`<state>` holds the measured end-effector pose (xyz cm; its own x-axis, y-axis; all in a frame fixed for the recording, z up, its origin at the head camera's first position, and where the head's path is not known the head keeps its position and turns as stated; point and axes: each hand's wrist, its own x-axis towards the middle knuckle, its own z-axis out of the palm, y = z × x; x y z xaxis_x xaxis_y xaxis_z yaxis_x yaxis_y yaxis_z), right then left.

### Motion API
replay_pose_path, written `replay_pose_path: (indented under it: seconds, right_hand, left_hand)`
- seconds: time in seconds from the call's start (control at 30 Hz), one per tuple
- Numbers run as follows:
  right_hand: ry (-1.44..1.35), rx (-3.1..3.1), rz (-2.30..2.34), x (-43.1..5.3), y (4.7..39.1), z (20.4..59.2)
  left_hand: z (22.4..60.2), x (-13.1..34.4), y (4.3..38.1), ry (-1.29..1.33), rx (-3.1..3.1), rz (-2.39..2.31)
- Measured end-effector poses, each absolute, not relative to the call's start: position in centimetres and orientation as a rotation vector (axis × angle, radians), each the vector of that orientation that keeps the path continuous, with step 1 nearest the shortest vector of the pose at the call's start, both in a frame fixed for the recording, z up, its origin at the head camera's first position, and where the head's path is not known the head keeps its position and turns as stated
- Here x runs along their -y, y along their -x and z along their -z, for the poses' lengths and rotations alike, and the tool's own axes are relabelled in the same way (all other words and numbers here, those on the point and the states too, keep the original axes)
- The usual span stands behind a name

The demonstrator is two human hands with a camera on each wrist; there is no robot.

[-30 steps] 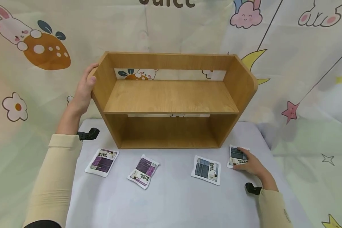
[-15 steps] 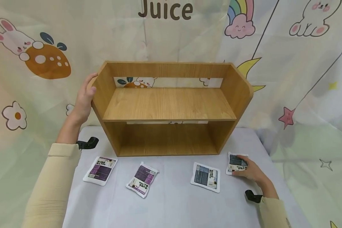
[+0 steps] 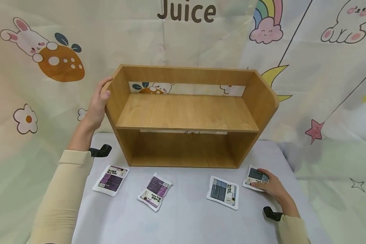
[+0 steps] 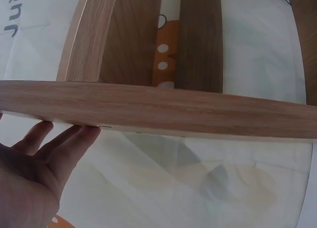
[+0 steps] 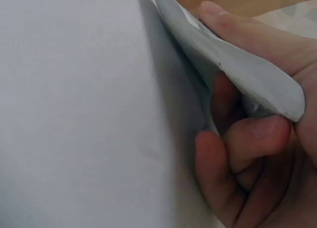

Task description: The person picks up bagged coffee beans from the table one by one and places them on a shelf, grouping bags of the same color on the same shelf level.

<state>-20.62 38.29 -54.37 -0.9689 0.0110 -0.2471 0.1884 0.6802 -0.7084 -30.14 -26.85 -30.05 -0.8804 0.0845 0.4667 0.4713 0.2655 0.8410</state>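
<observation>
A two-tier wooden shelf [image 3: 187, 113] stands on the white-covered table. My left hand [image 3: 96, 106] is at its left side panel, fingertips touching the outer face; the left wrist view shows those fingers [image 4: 74, 143] fairly straight against the wood [image 4: 163, 109]. At the right, my right hand [image 3: 272, 186] pinches a flat white packet with a blue-grey label [image 3: 256, 175]. In the right wrist view the thumb lies over the packet [image 5: 242, 64] and the other fingers [image 5: 257, 139] curl beneath it, with its near edge raised off the cloth.
Another packet with a blue-grey label [image 3: 223, 192] lies left of my right hand. Two packets with purple labels, one at the far left [image 3: 111, 180] and one nearer the middle [image 3: 155, 192], lie in front of the shelf. A printed cloth backdrop [image 3: 183, 44] hangs close behind.
The packet at my right hand has turned and tilted, its near edge now raised in my grip. The head view has shifted; my left hand stays at the shelf's side panel.
</observation>
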Motion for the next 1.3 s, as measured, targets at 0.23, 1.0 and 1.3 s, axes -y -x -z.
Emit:
replay_pose_path:
  seconds: [0.23, 1.0, 1.3]
  right_hand:
    - [-0.260, -2.620, 1.222, -38.5, 18.6, 54.0]
    - [0.268, -2.764, 1.255, -29.7, 17.5, 41.4]
    - [0.458, -2.775, 1.324, -26.0, 19.0, 36.9]
  left_hand:
    - [30.6, 26.4, 30.4, 0.519, 2.222, 1.668]
    - [30.4, 26.9, 30.6, 0.583, 2.192, 1.652]
    - [30.2, 26.7, 30.8, 0.603, 2.166, 1.655]
